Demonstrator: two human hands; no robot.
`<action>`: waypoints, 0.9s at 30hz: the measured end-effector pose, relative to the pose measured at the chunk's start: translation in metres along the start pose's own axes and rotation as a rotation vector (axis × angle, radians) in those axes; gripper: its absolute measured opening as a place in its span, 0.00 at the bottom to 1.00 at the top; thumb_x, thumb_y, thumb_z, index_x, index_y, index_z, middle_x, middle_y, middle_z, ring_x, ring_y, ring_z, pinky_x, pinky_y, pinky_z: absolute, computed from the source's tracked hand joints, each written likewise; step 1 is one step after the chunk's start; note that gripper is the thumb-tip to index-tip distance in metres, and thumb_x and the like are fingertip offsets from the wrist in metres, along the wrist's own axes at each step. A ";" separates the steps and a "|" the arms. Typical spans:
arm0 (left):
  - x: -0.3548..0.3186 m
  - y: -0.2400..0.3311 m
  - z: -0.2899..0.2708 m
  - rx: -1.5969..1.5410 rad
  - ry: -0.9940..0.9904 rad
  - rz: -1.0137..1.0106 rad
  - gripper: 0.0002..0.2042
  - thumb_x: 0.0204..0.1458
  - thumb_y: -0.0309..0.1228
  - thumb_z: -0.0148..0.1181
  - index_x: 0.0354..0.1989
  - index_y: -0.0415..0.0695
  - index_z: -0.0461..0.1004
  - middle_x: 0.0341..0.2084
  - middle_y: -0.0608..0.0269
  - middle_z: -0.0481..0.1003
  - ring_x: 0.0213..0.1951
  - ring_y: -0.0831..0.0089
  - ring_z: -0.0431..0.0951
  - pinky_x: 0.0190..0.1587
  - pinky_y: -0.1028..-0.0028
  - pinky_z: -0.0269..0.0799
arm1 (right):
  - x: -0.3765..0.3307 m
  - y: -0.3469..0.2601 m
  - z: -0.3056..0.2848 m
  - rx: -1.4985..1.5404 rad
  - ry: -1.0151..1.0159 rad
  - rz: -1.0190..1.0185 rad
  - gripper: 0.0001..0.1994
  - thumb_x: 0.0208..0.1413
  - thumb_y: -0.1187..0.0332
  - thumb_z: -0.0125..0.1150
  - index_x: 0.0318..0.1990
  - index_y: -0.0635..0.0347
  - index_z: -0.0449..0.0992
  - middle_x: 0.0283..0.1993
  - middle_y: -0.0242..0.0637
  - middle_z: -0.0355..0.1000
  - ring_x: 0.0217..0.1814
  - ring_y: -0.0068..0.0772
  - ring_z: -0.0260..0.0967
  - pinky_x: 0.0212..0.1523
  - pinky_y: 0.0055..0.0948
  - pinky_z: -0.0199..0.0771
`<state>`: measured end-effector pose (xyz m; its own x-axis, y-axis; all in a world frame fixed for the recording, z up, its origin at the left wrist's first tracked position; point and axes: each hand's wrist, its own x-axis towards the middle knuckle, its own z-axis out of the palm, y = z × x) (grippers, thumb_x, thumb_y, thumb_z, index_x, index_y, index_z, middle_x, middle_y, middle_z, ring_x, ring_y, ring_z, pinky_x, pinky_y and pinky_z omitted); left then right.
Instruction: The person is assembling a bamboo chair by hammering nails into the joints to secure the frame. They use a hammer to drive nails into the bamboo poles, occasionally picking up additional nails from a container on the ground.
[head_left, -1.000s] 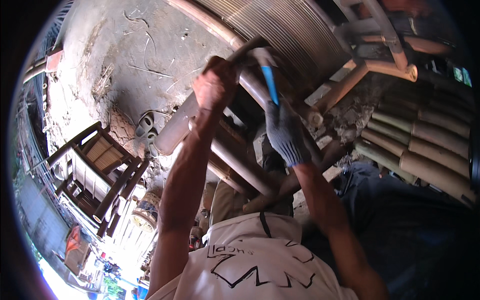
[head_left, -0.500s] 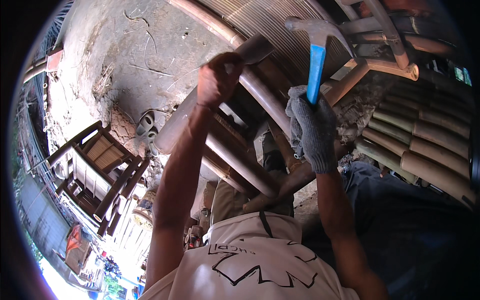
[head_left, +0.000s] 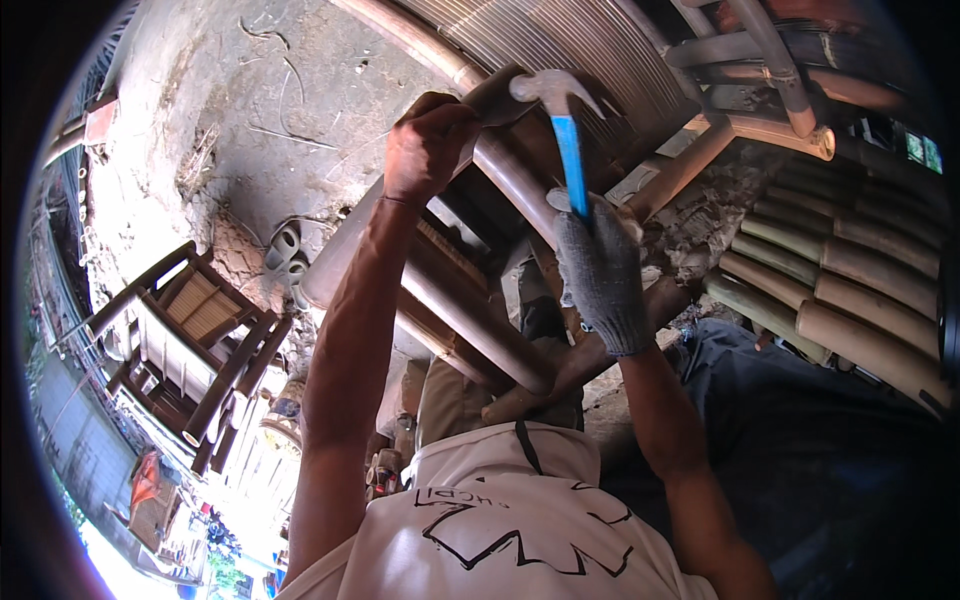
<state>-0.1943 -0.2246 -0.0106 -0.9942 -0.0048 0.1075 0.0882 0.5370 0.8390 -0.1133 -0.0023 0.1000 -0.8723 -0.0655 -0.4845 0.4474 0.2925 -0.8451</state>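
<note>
My bare left hand [head_left: 425, 145] is closed round a short dark bamboo piece [head_left: 494, 98] above the long bamboo pole [head_left: 515, 185] of a furniture frame. In my right hand [head_left: 603, 270], which wears a grey knitted glove, is a claw hammer [head_left: 570, 165] with a blue handle. The hammer stands upright, its striking face at the right end of the bamboo piece; I cannot tell whether they touch. Thick bamboo rails [head_left: 475, 315] of the frame run below my hands, over my legs. My left palm and fingertips are hidden.
A dark bamboo chair [head_left: 190, 340] stands at the left. Split bamboo lengths [head_left: 850, 290] lie stacked at the right. A slatted bamboo panel [head_left: 560, 40] and further bamboo frames [head_left: 780, 135] fill the far right. Sandals [head_left: 286, 250] lie on the ground.
The hammer has swung left, from well right of the bamboo piece to its end. My left hand, still round the piece, has shifted slightly left.
</note>
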 end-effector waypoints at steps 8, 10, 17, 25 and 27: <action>0.001 0.002 0.002 0.070 0.005 0.058 0.06 0.49 0.33 0.66 0.35 0.49 0.82 0.37 0.64 0.79 0.36 0.60 0.82 0.38 0.65 0.78 | 0.012 0.016 0.015 -0.501 0.115 -0.637 0.14 0.66 0.67 0.51 0.53 0.70 0.67 0.42 0.58 0.72 0.44 0.56 0.74 0.43 0.40 0.77; 0.000 0.000 0.003 0.063 0.008 0.066 0.06 0.49 0.33 0.66 0.35 0.49 0.82 0.37 0.64 0.79 0.36 0.61 0.82 0.38 0.66 0.78 | 0.010 0.012 0.015 -0.467 0.092 -0.560 0.14 0.65 0.69 0.50 0.53 0.69 0.68 0.44 0.55 0.71 0.45 0.53 0.75 0.45 0.40 0.77; -0.001 0.004 0.000 0.080 -0.007 0.049 0.07 0.49 0.31 0.67 0.36 0.46 0.82 0.38 0.62 0.79 0.38 0.62 0.82 0.40 0.68 0.78 | 0.019 0.004 0.006 -0.898 -0.058 -0.458 0.10 0.65 0.71 0.48 0.50 0.68 0.69 0.43 0.48 0.72 0.36 0.42 0.76 0.34 0.33 0.78; -0.036 0.010 -0.053 0.540 -0.229 -0.352 0.33 0.34 0.59 0.74 0.45 0.50 0.81 0.42 0.64 0.78 0.43 0.62 0.81 0.43 0.62 0.77 | 0.023 0.012 0.006 -0.792 -0.077 -0.277 0.10 0.65 0.66 0.53 0.45 0.64 0.71 0.28 0.51 0.73 0.29 0.53 0.75 0.29 0.39 0.76; -0.051 0.001 -0.057 0.531 -0.187 -0.314 0.34 0.32 0.61 0.73 0.44 0.50 0.81 0.41 0.65 0.77 0.41 0.61 0.82 0.42 0.61 0.78 | 0.035 0.009 0.004 -0.849 0.012 -0.462 0.09 0.66 0.66 0.51 0.44 0.64 0.70 0.26 0.49 0.72 0.28 0.51 0.75 0.28 0.39 0.75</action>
<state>-0.1399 -0.2721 0.0158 -0.9659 -0.1081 -0.2352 -0.2035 0.8786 0.4320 -0.1392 -0.0060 0.0748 -0.9306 -0.3388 -0.1384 -0.2282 0.8329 -0.5043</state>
